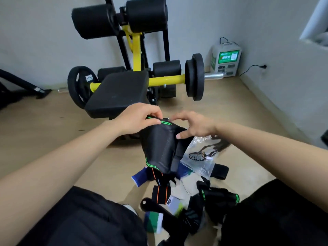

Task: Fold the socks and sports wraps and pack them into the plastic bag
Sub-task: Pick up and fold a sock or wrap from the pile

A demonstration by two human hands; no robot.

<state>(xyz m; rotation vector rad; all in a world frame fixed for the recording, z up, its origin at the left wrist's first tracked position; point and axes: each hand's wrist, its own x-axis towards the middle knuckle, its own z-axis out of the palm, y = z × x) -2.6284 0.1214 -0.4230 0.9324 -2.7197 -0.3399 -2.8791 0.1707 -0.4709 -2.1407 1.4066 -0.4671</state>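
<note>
A black sports wrap with green stitching [159,148] hangs in the air in front of me. My left hand [136,118] pinches its top left edge and my right hand [193,125] grips its top right edge. On the floor below lies a clear plastic bag with a dark print [200,155]. Between my knees sits a pile of socks and wraps: a black wrap with orange lines [160,192], a blue and white sock [139,178], a green, blue and white sock [153,221], and another black wrap with green trim [220,196].
A black and yellow weight bench with weight plates [134,80] stands just beyond my hands. A white and green charging box [226,59] sits in the corner by the wall. My black-clad knees [85,219] frame the pile on the wooden floor.
</note>
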